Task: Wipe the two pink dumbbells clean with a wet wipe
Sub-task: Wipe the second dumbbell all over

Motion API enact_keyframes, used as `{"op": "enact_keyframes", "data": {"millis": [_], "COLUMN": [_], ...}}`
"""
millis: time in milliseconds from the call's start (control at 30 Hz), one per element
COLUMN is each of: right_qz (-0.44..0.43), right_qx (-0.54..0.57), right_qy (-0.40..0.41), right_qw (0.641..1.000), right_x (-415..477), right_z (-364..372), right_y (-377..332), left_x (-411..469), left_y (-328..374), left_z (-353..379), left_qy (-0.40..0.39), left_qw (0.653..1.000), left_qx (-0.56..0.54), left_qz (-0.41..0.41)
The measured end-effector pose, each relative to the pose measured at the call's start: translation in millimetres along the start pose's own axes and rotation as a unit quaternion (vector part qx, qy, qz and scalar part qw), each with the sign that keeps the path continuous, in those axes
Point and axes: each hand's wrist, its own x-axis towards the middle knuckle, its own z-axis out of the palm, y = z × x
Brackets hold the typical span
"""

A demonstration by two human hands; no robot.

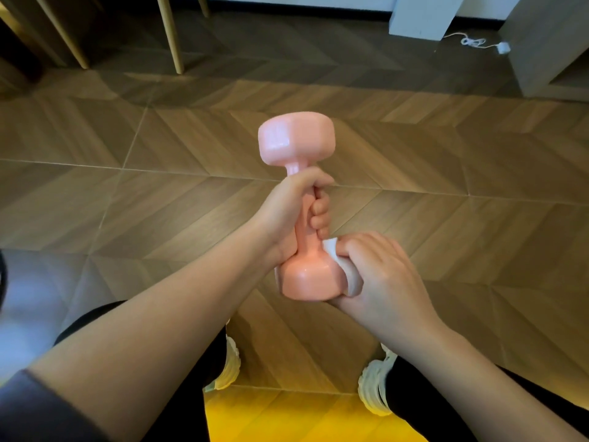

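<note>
Head view: a glossy, smooth pink dumbbell [296, 141] with blocky, rounded heads is held upright above the wood-grain herringbone floor [159, 186]. The left hand [287, 212] wraps its fingers round the handle. The right hand [379, 272] curls round a white wet wipe [331, 250], pressing it against the lower head. Pale wooden chair legs [175, 43] and a white cable [475, 43] lie beyond.

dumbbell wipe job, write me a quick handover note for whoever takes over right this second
Left hand grips the handle of the pink dumbbell, held upright above the floor.
Right hand holds the wet wipe against the side of the lower head.
Done: the upper head looks glossy, perhaps wiped; not sure.
Left: finish the lower head, then the second dumbbell, which is not in view.
</note>
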Motion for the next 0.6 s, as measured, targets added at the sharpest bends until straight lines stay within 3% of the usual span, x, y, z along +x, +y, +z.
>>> {"op": "enact_keyframes", "data": {"millis": [167, 300, 367, 500, 600], "right_qz": [0.016, 0.002, -0.006, 0.0, 0.012], "right_qx": [0.109, 0.011, -0.016, 0.031, 0.019], "right_qy": [-0.108, -0.019, -0.011, -0.093, -0.074], "right_qw": [0.988, 1.0, 1.0, 0.995, 0.997], "right_x": [4.7, -0.4, -0.9, 5.5, 4.2], "right_z": [3.7, 2.9, 1.8, 2.7, 2.3], "right_y": [-4.7, -3.8, -2.9, -5.4, -4.1], "left_x": [-7.1, -3.2, 0.7, 1.7, 0.3], "left_y": [-0.2, 2.9, 3.8, 1.1, 1.7], "left_z": [-0.8, 2.6, 1.1, -1.6, -1.1], "left_qy": [-0.08, 0.027, 0.067, 0.032, 0.009], "left_qw": [0.996, 0.992, 0.992, 0.999, 0.999], "left_qx": [0.03, 0.103, 0.089, 0.023, 0.01], "left_qz": [-0.021, 0.063, 0.067, 0.026, 0.043]}}
